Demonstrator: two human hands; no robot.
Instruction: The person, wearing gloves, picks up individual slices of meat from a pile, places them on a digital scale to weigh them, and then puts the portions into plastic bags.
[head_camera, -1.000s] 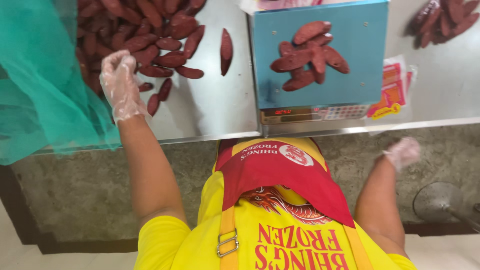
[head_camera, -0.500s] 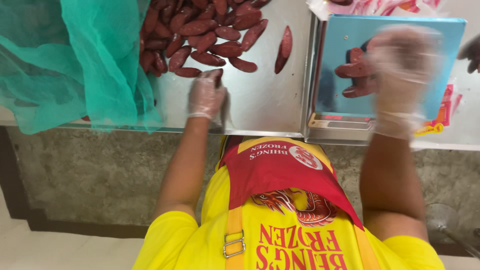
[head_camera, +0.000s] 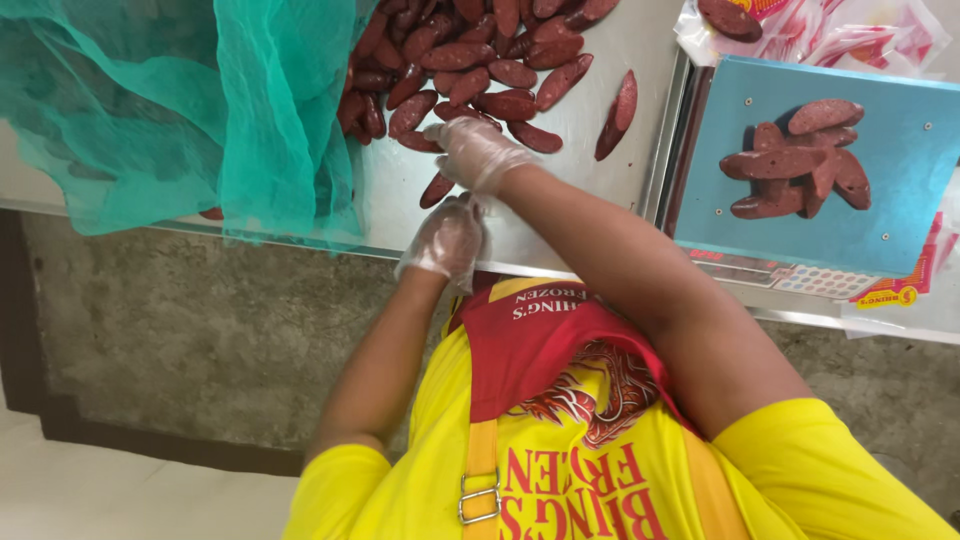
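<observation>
A short, dark red, oblong sausage (head_camera: 436, 190) is lying on the steel table (head_camera: 590, 190), and it is being touched at its near end by the left hand (head_camera: 447, 238), which is covered in a thin clear plastic glove and is curled loosely over it; whether the sausage is actually being gripped cannot be told. Just beyond the left hand, the right hand (head_camera: 480, 152), gloved the same way, is being held with fingers bent down at the near edge of a heap of dark red sausages (head_camera: 470, 60); whether anything is being clasped there cannot be told either. To the right of the right hand a single long sausage (head_camera: 617, 114) is lying apart from the heap. Further right, a small pile of sausages (head_camera: 800, 160) is resting on a flat blue scale platform (head_camera: 890, 220). To the left of both hands, teal mesh netting (head_camera: 170, 100) is draped over the table edge.
</observation>
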